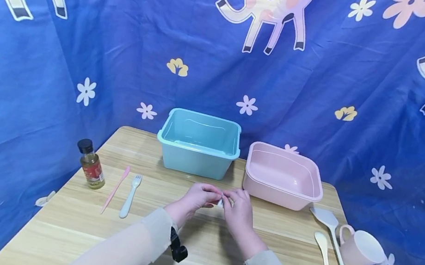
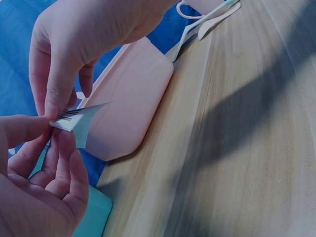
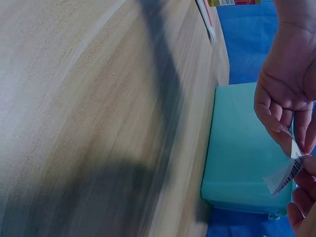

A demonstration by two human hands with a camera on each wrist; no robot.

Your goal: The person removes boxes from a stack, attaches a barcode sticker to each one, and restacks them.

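Observation:
Over the middle of the table, both hands meet at a small barcode label (image 2: 69, 120), a thin piece with black bars and a clear, film-like part hanging from it. Thumb and fingers of my left hand (image 1: 194, 198) pinch one edge. My right hand (image 1: 240, 212) pinches it right beside them, the fingertips of the two hands nearly touching. In the right wrist view the label (image 3: 291, 173) sticks out between the fingers, bent. Fingertips hide part of it, and the head view shows only a small pale bit.
Behind the hands stand a teal bin (image 1: 198, 160) and a pink basin (image 1: 282, 192). On the left are a black-capped bottle (image 1: 92, 168), a pink knife (image 1: 116, 190) and a blue fork (image 1: 129, 198). A spatula (image 1: 339, 254), a spoon (image 1: 324, 254) and a mug (image 1: 359, 251) lie right.

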